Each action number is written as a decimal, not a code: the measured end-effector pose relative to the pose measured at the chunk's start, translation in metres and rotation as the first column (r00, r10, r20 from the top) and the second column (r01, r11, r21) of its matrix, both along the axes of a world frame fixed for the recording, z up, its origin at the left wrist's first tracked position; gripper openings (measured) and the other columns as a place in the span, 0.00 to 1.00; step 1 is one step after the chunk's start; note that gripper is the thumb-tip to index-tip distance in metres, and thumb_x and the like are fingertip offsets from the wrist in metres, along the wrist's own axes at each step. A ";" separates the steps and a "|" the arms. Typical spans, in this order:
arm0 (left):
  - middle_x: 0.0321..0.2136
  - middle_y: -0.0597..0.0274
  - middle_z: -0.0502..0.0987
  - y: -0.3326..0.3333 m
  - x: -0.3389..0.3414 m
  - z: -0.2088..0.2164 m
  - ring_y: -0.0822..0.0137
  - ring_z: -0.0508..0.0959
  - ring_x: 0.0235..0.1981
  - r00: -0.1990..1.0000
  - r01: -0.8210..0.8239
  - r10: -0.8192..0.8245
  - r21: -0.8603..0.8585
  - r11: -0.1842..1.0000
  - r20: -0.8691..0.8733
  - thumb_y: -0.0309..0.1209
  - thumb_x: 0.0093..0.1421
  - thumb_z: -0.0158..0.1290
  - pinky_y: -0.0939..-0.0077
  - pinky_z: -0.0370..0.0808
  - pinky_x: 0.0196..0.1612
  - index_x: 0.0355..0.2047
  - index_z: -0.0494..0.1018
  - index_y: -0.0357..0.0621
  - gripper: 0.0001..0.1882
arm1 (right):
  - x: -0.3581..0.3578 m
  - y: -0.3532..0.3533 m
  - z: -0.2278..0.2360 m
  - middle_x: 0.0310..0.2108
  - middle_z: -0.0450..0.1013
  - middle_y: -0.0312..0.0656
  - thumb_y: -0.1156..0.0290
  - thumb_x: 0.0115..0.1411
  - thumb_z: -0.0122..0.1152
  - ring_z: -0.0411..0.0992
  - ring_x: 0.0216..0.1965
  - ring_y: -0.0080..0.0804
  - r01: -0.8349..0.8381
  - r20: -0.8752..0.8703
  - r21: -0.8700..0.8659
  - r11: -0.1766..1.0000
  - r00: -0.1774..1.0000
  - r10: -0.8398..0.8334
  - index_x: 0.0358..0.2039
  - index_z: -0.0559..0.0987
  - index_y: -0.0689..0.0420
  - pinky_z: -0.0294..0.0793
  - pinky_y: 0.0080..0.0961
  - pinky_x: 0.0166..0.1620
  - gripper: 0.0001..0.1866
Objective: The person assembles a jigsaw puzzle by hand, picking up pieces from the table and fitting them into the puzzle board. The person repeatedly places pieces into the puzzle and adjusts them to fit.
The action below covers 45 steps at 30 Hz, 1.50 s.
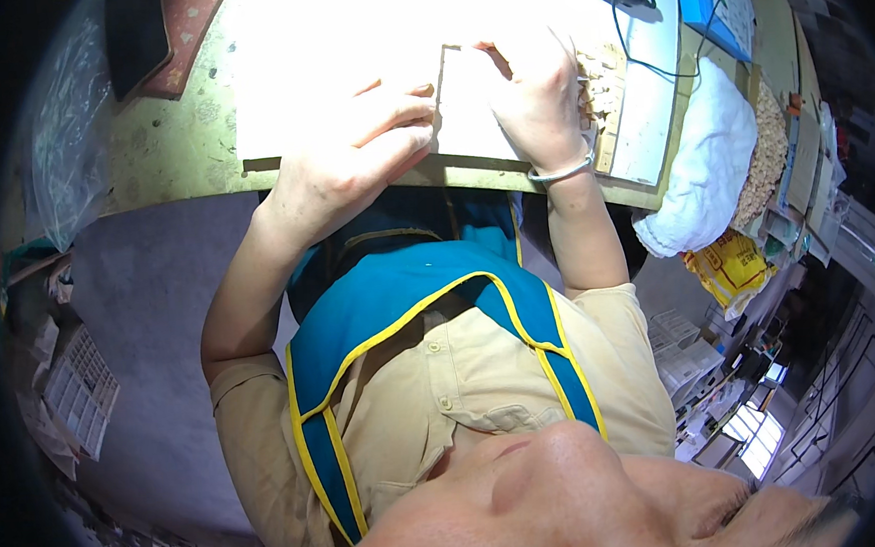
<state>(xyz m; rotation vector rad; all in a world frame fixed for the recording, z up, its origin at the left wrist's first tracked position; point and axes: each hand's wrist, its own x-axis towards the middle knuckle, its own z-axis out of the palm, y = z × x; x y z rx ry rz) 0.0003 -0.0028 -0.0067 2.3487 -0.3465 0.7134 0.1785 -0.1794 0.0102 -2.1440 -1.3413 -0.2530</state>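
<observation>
A thin pale panel with a brown edge (468, 111) lies on a bright white sheet (325, 70) on the worktable (169, 149). My left hand (350, 148) curls its fingers around the panel's left edge. My right hand (537, 92), with a metal bangle on the wrist, pinches the panel's top edge; its fingertips are partly lost in glare. A cluster of small tan wooden pieces (603, 73) sits just right of the right hand.
A white cloth bundle (711, 156) and a yellow bag (733, 265) hang off the table's right end beside a heap of tan bits (766, 153). A black cable (645, 55) crosses the far right. A dark red mat (182, 28) lies far left. Grey floor (150, 321) is below.
</observation>
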 end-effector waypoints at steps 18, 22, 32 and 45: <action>0.47 0.53 0.87 -0.002 0.002 0.010 0.54 0.87 0.57 0.999 -0.004 0.005 0.016 1.000 -0.051 0.19 0.57 0.70 0.56 0.81 0.65 0.40 0.86 0.41 0.10 | -0.004 -0.126 0.032 0.36 0.80 0.40 0.77 0.56 0.79 0.81 0.36 0.38 0.297 -0.092 -0.046 0.954 0.950 -0.300 0.37 0.87 0.57 0.78 0.34 0.41 0.09; 0.47 0.53 0.87 -0.004 0.001 0.007 0.54 0.87 0.57 0.998 -0.009 0.010 0.018 1.000 -0.062 0.19 0.59 0.70 0.55 0.80 0.66 0.40 0.86 0.40 0.09 | -0.019 -0.119 0.021 0.40 0.80 0.38 0.71 0.56 0.79 0.79 0.45 0.38 0.292 -0.017 -0.058 0.955 0.956 -0.293 0.39 0.88 0.53 0.71 0.38 0.52 0.10; 0.48 0.51 0.87 0.000 0.000 0.006 0.51 0.87 0.58 0.999 0.021 -0.021 0.004 1.000 -0.036 0.18 0.58 0.71 0.55 0.81 0.63 0.42 0.86 0.40 0.12 | -0.017 -0.092 0.020 0.39 0.81 0.37 0.72 0.57 0.78 0.79 0.44 0.36 0.284 0.074 -0.146 0.948 0.958 -0.276 0.37 0.88 0.55 0.67 0.36 0.52 0.08; 0.48 0.53 0.85 -0.003 -0.005 -0.003 0.54 0.87 0.56 0.999 -0.006 0.005 -0.029 1.000 -0.053 0.18 0.57 0.72 0.63 0.88 0.57 0.44 0.86 0.44 0.15 | -0.017 -0.037 0.006 0.34 0.83 0.45 0.76 0.62 0.76 0.80 0.36 0.39 0.030 -0.111 -0.036 0.999 0.993 -0.034 0.42 0.89 0.62 0.77 0.34 0.42 0.08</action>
